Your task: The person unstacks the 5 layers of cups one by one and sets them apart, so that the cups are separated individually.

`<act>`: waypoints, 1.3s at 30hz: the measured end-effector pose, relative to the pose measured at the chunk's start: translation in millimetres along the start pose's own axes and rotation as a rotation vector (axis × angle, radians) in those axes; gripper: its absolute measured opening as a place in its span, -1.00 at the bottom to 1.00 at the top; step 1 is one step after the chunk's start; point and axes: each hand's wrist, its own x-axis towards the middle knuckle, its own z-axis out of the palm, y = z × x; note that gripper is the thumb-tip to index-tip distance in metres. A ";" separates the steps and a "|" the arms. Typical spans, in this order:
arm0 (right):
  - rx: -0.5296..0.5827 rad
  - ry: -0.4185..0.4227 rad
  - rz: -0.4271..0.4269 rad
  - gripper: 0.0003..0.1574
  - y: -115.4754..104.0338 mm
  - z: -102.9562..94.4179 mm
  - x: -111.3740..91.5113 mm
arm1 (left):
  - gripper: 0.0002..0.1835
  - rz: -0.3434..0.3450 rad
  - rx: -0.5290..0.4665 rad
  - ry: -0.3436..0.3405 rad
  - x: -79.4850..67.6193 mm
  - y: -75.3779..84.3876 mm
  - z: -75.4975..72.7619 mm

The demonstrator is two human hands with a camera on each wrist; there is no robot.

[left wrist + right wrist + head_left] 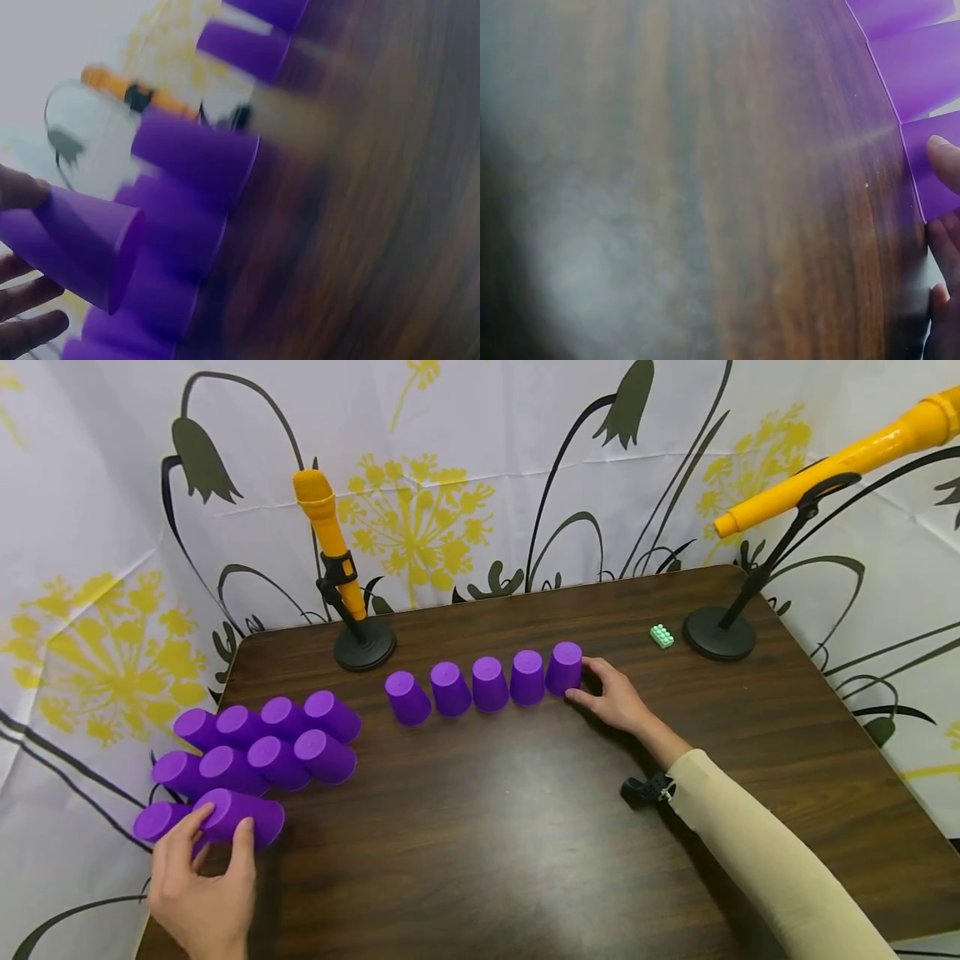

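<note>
At the table's left side, my left hand point(201, 889) grips a purple plastic cup point(257, 817) between thumb and fingers. The cup is tilted, its mouth facing right in the left wrist view, where more purple cups point(196, 150) stand upside down behind it. Rows of these upturned cups point(324, 757) fill the area just beyond that hand. Farther back, several upturned cups point(490, 683) form a line side by side. My right hand point(617, 700) is at the line's right end, thumb and fingers around the last cup point(564, 667); its thumb point(946, 161) lies on the cup wall.
A black stand point(365, 643) with a yellow microphone-like tube point(327, 527) is at the back left. A second stand point(720, 633) holds another yellow tube point(840, 464) at the back right, beside a small green toy brick point(662, 636). A patterned curtain point(465, 410) hangs behind the brown table point(480, 860).
</note>
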 end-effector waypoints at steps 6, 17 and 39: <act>-0.004 -0.004 0.002 -0.26 -1.0 -0.6 0.1 | -0.54 -0.051 0.169 0.023 2.7 -29.6 -1.3; -0.001 -0.003 -0.001 -0.26 1.0 1.6 -1.6 | -0.53 -0.117 0.255 -0.038 2.5 -36.3 2.6; -0.002 -0.003 -0.007 -0.26 -0.7 -1.1 -0.2 | -0.65 0.065 0.184 0.124 17.4 4.6 2.6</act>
